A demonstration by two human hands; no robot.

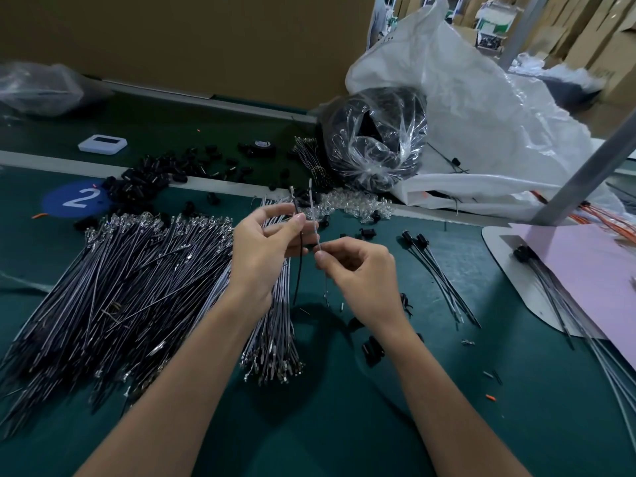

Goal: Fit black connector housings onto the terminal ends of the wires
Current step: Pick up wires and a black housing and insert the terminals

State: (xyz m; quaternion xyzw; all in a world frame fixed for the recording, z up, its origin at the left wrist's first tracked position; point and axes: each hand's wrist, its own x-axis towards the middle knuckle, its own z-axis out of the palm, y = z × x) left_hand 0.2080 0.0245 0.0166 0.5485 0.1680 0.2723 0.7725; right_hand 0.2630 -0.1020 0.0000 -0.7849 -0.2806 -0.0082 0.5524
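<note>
Green-topped workbench (344,425) under flat indoor light.
Brown partition wall (206,39) far beyond left hand (261,249); grey post (585,175) and stacked cardboard boxes (585,36) past right hand (361,273).

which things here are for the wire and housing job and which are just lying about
For the job: black wire in left hand, pale wire in right hand, wire pile, black housings.
Lying about: white device, blue number disc, white sack, pink sheet.

Dark green table (344,425). Black housings (148,180). Grey and black wires (120,287) with silvery ends. Blue disc (55,201) with a white 2. Pink sheet (585,270), orange leads (616,218), white bag (481,115).
</note>
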